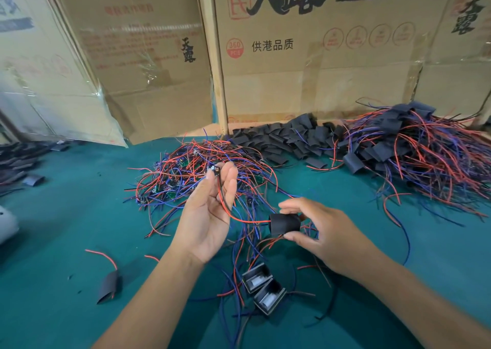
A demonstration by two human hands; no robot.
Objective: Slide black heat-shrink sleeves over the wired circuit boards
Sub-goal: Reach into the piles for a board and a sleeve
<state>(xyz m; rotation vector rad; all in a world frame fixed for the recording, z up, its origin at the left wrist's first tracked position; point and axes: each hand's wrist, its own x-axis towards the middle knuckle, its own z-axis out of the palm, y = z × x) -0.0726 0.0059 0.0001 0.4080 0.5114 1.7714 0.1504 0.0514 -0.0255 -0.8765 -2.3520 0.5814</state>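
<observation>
- Two small black housings (pixel 263 289) lie nearest on the green bench (pixel 66 216); what is inside them is blurred.
- Left hand (pixel 210 210) pinches a small circuit board (pixel 214 171) at its fingertips; the board is mostly hidden.
- Right hand (pixel 316 229) grips a black sleeve (pixel 284 224), threaded on the board's red wire (pixel 239 217).
- Loose sleeves (pixel 287 138) are piled against cardboard boxes (pixel 305 64), between two tangles of wired boards.

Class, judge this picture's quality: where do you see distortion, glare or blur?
Head view: wide-angle bending tilts the cardboard boxes outward; glare streaks the plastic wrap; the left edge is smeared; the left hand, right hand and black sleeve stay fairly sharp.
</observation>
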